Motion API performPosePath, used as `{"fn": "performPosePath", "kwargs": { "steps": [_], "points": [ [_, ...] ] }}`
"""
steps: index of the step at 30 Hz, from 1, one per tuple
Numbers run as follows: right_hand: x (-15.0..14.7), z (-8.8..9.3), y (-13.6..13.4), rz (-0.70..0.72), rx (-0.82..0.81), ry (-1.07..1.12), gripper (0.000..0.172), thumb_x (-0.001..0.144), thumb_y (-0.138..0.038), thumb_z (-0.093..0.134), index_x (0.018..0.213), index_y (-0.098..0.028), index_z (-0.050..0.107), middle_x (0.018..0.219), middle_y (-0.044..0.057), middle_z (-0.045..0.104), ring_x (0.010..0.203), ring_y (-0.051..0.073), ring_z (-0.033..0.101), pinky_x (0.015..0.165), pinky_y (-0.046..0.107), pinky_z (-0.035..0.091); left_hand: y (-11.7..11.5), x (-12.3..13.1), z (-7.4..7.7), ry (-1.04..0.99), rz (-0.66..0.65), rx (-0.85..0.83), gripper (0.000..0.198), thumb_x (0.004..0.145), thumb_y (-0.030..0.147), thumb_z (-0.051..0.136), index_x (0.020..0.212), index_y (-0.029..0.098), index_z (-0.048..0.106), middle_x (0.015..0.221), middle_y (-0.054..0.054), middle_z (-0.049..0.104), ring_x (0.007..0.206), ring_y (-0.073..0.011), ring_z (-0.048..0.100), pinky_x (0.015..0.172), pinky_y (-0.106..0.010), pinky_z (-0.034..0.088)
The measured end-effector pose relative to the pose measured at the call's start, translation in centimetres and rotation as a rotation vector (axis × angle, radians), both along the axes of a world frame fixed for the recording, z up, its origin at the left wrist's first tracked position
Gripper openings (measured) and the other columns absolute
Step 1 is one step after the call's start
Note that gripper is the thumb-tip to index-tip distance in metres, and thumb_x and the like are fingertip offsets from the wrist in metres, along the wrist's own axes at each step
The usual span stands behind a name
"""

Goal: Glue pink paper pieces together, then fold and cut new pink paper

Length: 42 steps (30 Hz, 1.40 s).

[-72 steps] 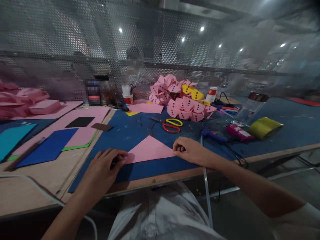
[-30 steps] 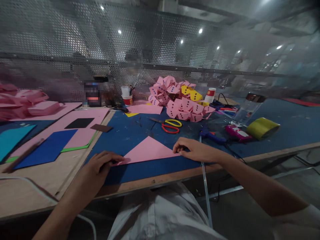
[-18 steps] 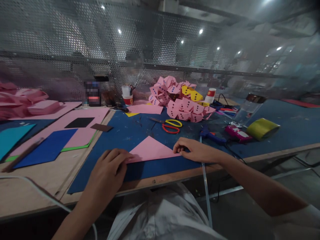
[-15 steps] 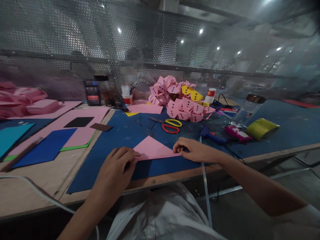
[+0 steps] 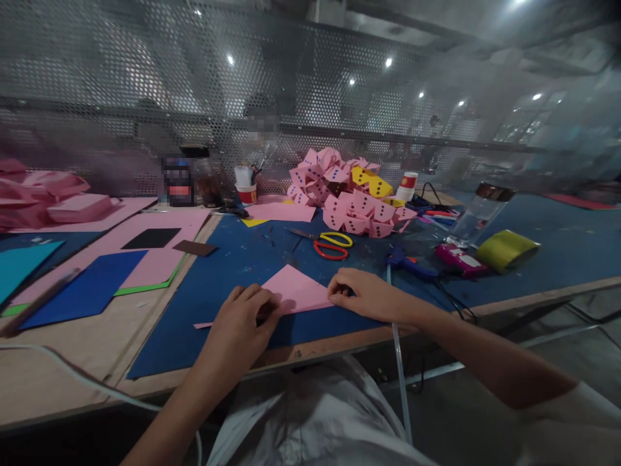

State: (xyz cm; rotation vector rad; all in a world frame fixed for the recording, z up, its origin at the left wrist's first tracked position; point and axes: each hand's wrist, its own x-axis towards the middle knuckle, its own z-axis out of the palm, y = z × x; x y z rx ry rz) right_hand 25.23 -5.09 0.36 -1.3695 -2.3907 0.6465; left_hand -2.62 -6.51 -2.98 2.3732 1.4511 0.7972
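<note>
A folded pink paper (image 5: 297, 290), triangular with its peak pointing away from me, lies on the blue mat (image 5: 179, 336). My left hand (image 5: 250, 317) is closed on its left side, thumb and fingers pinching the lower edge. At the right corner, my right hand (image 5: 356, 292) pinches the paper with curled fingers. A thin pink tip pokes out left of my left hand. Just beyond the paper lie scissors (image 5: 334, 246) with one yellow and one red handle. A blue glue gun (image 5: 412, 264) with a clear glue stick rests to the right of my right hand.
Pink and yellow dotted paper shapes (image 5: 359, 210) are heaped at the back. Right of them stand a clear bottle (image 5: 480, 213), a magenta item (image 5: 458, 257) and a yellow roll (image 5: 508, 250). On the left lie blue (image 5: 87, 291) and black (image 5: 151, 238) sheets. Perforated metal mesh (image 5: 204, 84) rises behind.
Both hands have moved inward along the paper's lower edge, the left one rightward and the right one slightly leftward. A pink tip now shows left of the left hand.
</note>
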Motion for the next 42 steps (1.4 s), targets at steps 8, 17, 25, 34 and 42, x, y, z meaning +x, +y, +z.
{"fn": "performPosePath", "kwargs": {
  "steps": [8, 17, 25, 34, 42],
  "points": [
    [-3.2, -0.4, 0.9, 0.047, 0.057, -0.032, 0.011, 0.093, -0.028, 0.072, 0.089, -0.018, 0.072, 0.089, 0.002, 0.072, 0.082, 0.016, 0.062, 0.071, 0.027, 0.039, 0.1, 0.0, 0.0, -0.031, -0.005, -0.011, 0.018, 0.095, 0.032, 0.055, 0.089, 0.022, 0.069, 0.089, -0.006, 0.073, 0.088, -0.0273, 0.060, 0.084, -0.041, 0.043],
    [-4.0, 0.1, 0.5, 0.037, 0.062, -0.056, 0.002, 0.088, -0.017, 0.068, 0.089, -0.018, 0.069, 0.091, 0.002, 0.071, 0.080, 0.015, 0.061, 0.070, 0.026, 0.038, -0.1, 0.2, 0.2, -0.060, 0.012, -0.034, 0.021, 0.093, 0.032, 0.053, 0.094, 0.022, 0.072, 0.091, -0.006, 0.076, 0.088, -0.0272, 0.060, 0.084, -0.041, 0.043],
    [-5.9, -0.8, 1.1, 0.093, 0.135, -0.035, 0.007, 0.090, -0.020, 0.063, 0.092, -0.018, 0.069, 0.092, 0.003, 0.071, 0.078, 0.015, 0.058, 0.069, 0.027, 0.035, 0.2, 0.3, 0.2, 0.012, 0.050, -0.040, 0.016, 0.088, 0.026, 0.056, 0.091, 0.023, 0.071, 0.094, -0.006, 0.076, 0.091, -0.0283, 0.059, 0.083, -0.040, 0.042],
    [-7.3, -1.1, 1.1, 0.066, 0.118, -0.035, 0.006, 0.087, -0.024, 0.066, 0.091, -0.020, 0.068, 0.090, 0.001, 0.070, 0.085, 0.017, 0.058, 0.073, 0.029, 0.033, -0.2, 0.8, 0.0, 0.080, 0.085, -0.048, 0.013, 0.087, 0.022, 0.057, 0.092, 0.022, 0.070, 0.100, -0.008, 0.073, 0.098, -0.0313, 0.055, 0.085, -0.041, 0.041],
    [-7.3, -1.2, 1.0, 0.057, 0.124, -0.025, 0.007, 0.084, -0.023, 0.065, 0.090, -0.020, 0.067, 0.088, 0.001, 0.069, 0.082, 0.017, 0.057, 0.072, 0.029, 0.033, -0.1, 1.1, 0.2, 0.128, 0.136, -0.058, 0.009, 0.089, 0.023, 0.062, 0.092, 0.024, 0.070, 0.102, -0.007, 0.074, 0.101, -0.0320, 0.056, 0.086, -0.042, 0.041]
  ]
}}
